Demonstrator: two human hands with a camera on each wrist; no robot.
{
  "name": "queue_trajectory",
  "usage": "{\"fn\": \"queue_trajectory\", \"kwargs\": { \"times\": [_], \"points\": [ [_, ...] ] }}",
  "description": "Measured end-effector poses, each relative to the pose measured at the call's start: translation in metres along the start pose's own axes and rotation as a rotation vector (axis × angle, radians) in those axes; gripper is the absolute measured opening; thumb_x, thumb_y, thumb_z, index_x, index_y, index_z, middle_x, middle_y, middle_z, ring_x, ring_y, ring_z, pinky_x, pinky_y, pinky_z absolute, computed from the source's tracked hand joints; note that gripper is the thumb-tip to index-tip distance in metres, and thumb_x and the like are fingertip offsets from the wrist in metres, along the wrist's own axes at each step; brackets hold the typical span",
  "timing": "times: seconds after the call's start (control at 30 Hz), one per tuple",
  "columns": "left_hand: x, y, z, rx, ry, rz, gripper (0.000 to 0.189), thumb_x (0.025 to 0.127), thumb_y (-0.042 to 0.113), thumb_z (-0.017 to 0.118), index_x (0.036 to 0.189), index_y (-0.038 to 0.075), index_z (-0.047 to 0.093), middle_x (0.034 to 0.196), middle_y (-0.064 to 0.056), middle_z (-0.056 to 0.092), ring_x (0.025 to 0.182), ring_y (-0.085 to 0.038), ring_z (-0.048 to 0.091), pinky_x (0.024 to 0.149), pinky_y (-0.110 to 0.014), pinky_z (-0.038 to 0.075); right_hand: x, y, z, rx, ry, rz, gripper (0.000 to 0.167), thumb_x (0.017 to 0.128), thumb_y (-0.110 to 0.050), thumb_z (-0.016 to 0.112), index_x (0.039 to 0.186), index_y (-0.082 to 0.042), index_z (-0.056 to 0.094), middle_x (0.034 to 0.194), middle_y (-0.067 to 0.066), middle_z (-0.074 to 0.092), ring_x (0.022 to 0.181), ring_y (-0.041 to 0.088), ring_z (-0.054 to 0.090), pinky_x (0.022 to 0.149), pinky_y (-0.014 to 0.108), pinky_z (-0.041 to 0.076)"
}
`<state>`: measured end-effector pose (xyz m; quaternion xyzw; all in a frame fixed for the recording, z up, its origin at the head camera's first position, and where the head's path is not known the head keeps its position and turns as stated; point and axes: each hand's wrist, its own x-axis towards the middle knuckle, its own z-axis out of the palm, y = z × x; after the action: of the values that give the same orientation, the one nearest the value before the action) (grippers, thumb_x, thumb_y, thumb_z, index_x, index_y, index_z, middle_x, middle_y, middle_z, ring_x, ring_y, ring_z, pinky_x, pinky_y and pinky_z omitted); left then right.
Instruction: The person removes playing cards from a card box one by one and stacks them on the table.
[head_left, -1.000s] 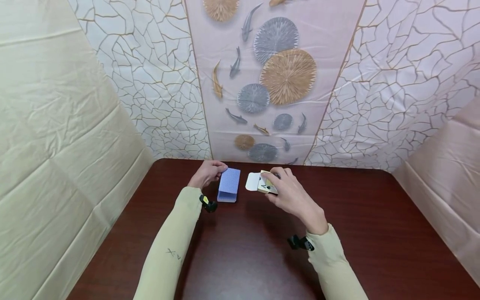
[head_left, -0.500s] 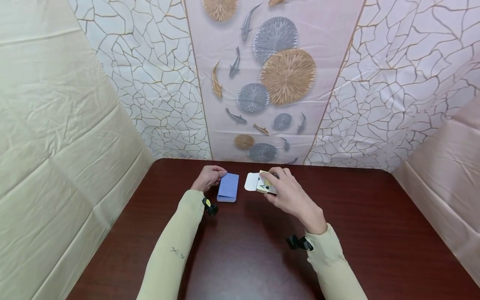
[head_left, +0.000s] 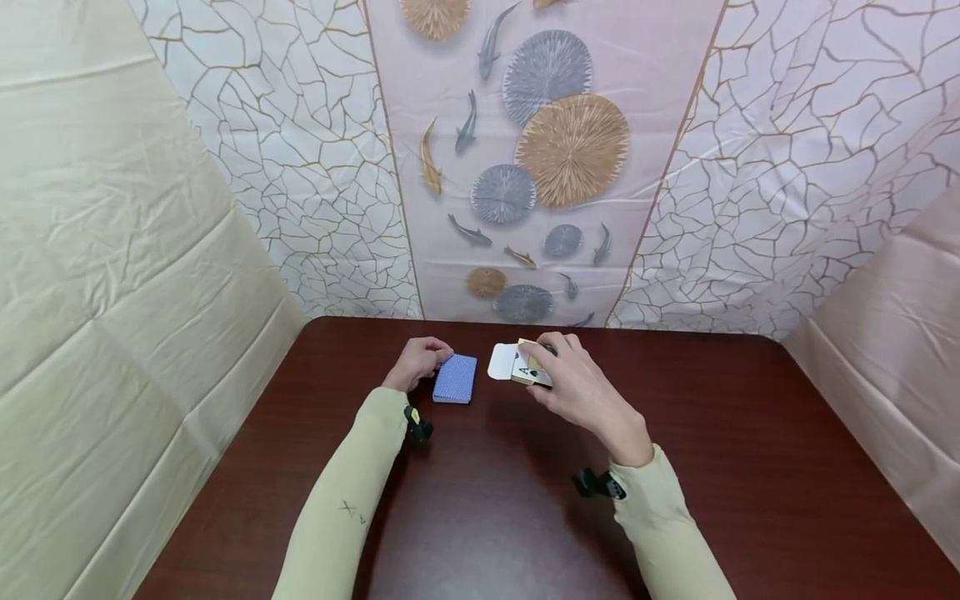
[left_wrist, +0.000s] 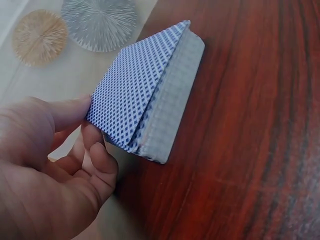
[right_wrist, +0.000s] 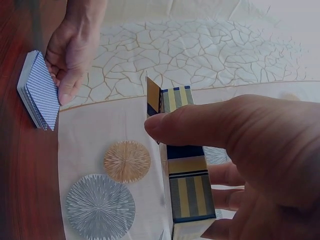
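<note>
A stack of playing cards (left_wrist: pixel 177 95) with blue-and-white checked backs lies on the table. My left hand (head_left: pixel 418 363) pinches the edge of its top card (left_wrist: pixel 137 75) between thumb and fingers. A narrow gap shows between that card and the stack in the left wrist view. To the right, raised off the table, my right hand (head_left: pixel 588 387) grips a card box (right_wrist: pixel 190 187) striped in navy and gold. The thumb lies across the box near its open end, where a white flap (head_left: pixel 501 362) sticks out leftward. An ace of spades face (head_left: pixel 527 372) shows at the box.
Both hands work near the back of the dark reddish-brown table (head_left: pixel 480 508). A patterned cloth (head_left: pixel 525 150) hangs just behind its far edge. Pale cloth hangs (head_left: pixel 172 317) along the left side and more (head_left: pixel 892 350) along the right.
My left hand has come slightly nearer to me and lowered the top card from a tilt to almost flat on the stack. The right hand with the box stays nearly still.
</note>
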<state>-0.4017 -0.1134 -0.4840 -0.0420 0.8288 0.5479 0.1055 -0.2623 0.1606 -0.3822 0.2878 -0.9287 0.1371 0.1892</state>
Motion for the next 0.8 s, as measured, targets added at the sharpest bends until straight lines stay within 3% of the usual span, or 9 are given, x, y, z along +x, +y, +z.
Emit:
{"fn": "queue_trajectory", "kwargs": {
  "times": [0.2,0.4,0.8],
  "points": [
    [0.0007,-0.0042,0.0031,0.041,0.038,0.037,0.013,0.094,0.020,0.066,0.099,0.009,0.072,0.086,-0.002,0.060,0.072,-0.016,0.052,0.058,-0.024,0.044,0.0000,-0.0021,-0.0014,-0.009,-0.016,0.014,0.057,0.079,-0.019,0.082,0.132,-0.013,0.060,0.125,0.016,0.056,0.105,0.032,0.049,0.083,0.044,0.045],
    [-0.0032,-0.0023,0.0073,0.149,0.106,0.037,0.011,0.093,0.023,0.067,0.094,0.013,0.073,0.080,-0.001,0.060,0.062,-0.013,0.049,0.053,-0.024,0.040,0.0002,-0.0022,-0.0017,-0.011,-0.014,0.012,0.057,0.079,-0.018,0.082,0.131,-0.012,0.060,0.125,0.016,0.056,0.105,0.032,0.049,0.083,0.044,0.045],
    [-0.0050,-0.0046,0.0089,0.240,0.153,0.062,0.013,0.093,0.027,0.067,0.095,0.015,0.073,0.100,-0.006,0.068,0.083,-0.019,0.056,0.066,-0.026,0.043,0.0001,-0.0024,-0.0018,-0.014,-0.012,0.014,0.057,0.079,-0.018,0.082,0.132,-0.012,0.059,0.125,0.016,0.056,0.106,0.032,0.048,0.083,0.044,0.045]
  ]
}}
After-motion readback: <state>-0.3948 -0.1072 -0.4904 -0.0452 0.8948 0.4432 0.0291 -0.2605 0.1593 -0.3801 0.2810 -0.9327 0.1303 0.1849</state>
